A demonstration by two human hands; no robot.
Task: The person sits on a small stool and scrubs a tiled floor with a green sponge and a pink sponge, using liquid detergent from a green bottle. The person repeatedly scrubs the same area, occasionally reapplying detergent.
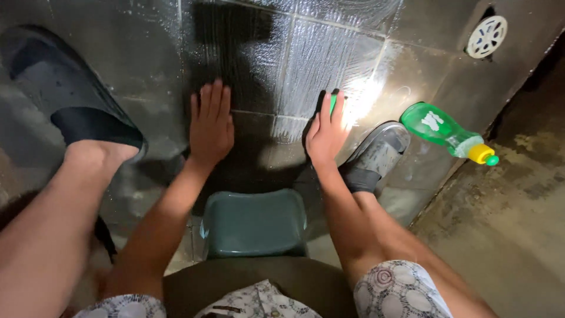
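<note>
Fingers of your left hand (210,125) lie spread flat on the wet floor tiles (329,59); your right hand (325,135) curls over a green sponge (333,103), pressing it onto soapy tile. Nearby, right, lies a green bottle (438,126).

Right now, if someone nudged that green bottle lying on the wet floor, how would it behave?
The green bottle lies on its side and looks round, so it would probably roll. The tiled floor around it gleams wet and soapy, so it may also slide and feel slippery. It looks like thin plastic, so likely light.
</note>
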